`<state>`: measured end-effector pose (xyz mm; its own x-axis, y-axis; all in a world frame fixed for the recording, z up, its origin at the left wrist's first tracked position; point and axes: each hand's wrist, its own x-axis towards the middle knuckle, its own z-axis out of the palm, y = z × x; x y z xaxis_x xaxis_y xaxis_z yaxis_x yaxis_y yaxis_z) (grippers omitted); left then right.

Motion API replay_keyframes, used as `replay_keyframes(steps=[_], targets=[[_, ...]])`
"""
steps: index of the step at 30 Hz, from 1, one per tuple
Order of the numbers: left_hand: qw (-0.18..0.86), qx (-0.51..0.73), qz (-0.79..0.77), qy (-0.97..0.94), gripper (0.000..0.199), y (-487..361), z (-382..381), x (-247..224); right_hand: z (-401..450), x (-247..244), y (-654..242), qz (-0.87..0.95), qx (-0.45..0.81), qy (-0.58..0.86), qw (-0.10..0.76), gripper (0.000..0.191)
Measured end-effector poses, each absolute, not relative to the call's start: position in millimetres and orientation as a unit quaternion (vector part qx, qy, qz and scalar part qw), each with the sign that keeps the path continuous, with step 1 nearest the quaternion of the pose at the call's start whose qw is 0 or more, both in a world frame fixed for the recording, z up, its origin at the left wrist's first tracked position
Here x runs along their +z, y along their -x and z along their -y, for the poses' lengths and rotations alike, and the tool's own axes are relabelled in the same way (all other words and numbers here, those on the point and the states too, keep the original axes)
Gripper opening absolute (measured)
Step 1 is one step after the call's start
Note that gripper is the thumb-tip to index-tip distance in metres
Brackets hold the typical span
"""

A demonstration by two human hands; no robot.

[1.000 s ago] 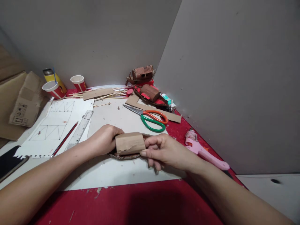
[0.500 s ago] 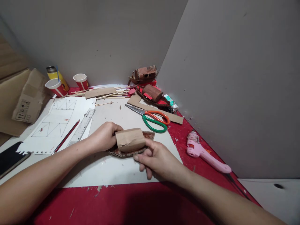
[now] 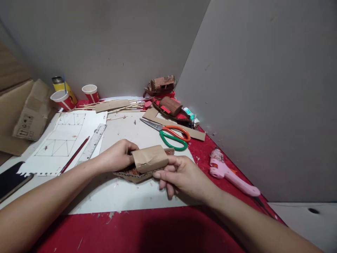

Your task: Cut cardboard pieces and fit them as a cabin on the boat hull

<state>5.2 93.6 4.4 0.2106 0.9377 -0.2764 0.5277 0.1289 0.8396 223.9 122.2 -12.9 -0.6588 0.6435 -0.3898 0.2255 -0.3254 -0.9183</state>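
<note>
In front of me is a small cardboard boat with a corrugated edge and a brown-red inside. Over its middle sits a curved tan cardboard piece, like a roof. My left hand is closed at the left end of that piece, its fingertips partly hidden behind it. On the other side my right hand pinches the piece's right end with the index finger, while the thumb lies along the boat's rim. Behind the boat, scissors with orange and green handles lie on the white sheet.
A pink glue gun lies at the right. Two brown model boats stand at the back, near wooden sticks and paper cups. At the left are a ruler, a pencil, a drawing and a cardboard box.
The curved cardboard piece and my right hand have shifted slightly right. The boat's left end has come out further to the left and tilted, showing more of its inside.
</note>
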Motion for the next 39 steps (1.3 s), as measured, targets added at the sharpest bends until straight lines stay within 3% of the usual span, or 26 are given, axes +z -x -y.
replay_keyframes(steps=[11,18,24,27,30,32,35,39], targets=[[0.473,0.289,-0.578,-0.599,0.015,-7.3,-92.9,3.1,-127.2,-9.4,-230.3,0.596,0.689,0.382,0.157,0.043],[0.579,0.339,-0.519,-0.529,0.023,-3.5,-96.3,1.4,-126.6,-12.7,-226.6,0.604,0.673,0.390,0.174,0.042],[0.593,0.356,-0.526,-0.495,0.019,1.9,-97.6,-7.1,-143.9,2.3,-248.3,0.679,0.650,0.338,0.048,0.035],[0.589,0.339,-0.532,-0.506,0.017,4.0,-98.0,-8.2,-154.0,13.7,-265.3,0.741,0.570,0.343,0.091,0.043],[0.595,0.313,-0.529,-0.519,0.016,3.9,-98.5,-9.4,-162.9,13.4,-271.7,0.824,0.361,0.343,0.269,0.044],[0.605,0.308,-0.510,-0.528,0.018,2.2,-98.7,-10.6,-167.8,5.8,-268.4,0.870,0.210,0.275,0.351,0.055],[0.622,0.306,-0.469,-0.548,0.025,-1.9,-97.8,-12.0,-172.1,-8.3,-258.4,0.919,0.111,0.159,0.343,0.073],[0.624,0.287,-0.440,-0.578,0.031,-7.6,-94.4,-10.5,-174.7,-18.9,-251.8,0.940,0.103,0.124,0.300,0.074]])
